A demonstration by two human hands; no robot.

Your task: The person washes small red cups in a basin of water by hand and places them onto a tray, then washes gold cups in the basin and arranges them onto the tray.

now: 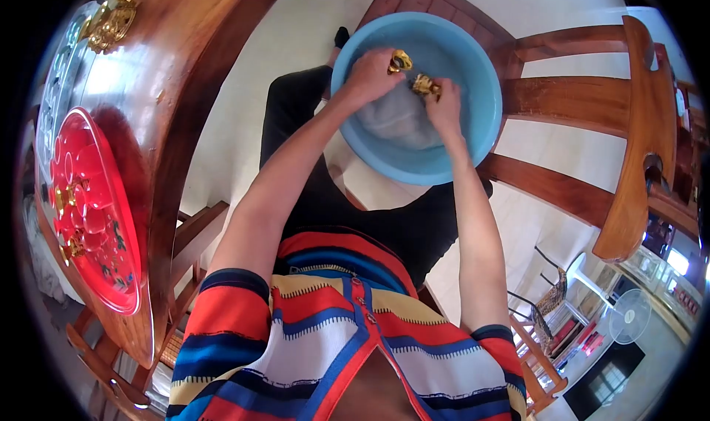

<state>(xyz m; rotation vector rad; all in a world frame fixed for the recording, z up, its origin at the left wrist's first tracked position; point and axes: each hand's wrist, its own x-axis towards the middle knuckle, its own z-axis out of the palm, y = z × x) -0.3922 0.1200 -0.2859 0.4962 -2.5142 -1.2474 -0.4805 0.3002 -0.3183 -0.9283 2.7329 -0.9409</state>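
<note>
Over a blue basin (492, 118), my left hand (371, 77) grips a small shiny gold piece (400, 60) with a dark hollow facing up. Close to it on the right, my right hand (445, 109) pinches a second gold piece (424, 86) with an ornate, bumpy surface. The two pieces are a short gap apart. Below them a pale, wrinkled cloth (396, 118) lies in the basin, in what looks like cloudy water. The exact kind of the gold pieces is too small to make out.
The basin rests on a wooden chair (569, 103). On the wooden table (174, 73) at left are a red tray (126, 262) with red cups and gold pieces, a clear tray (63, 66) and a gold ornament (111, 25). A fan (629, 317) stands at lower right.
</note>
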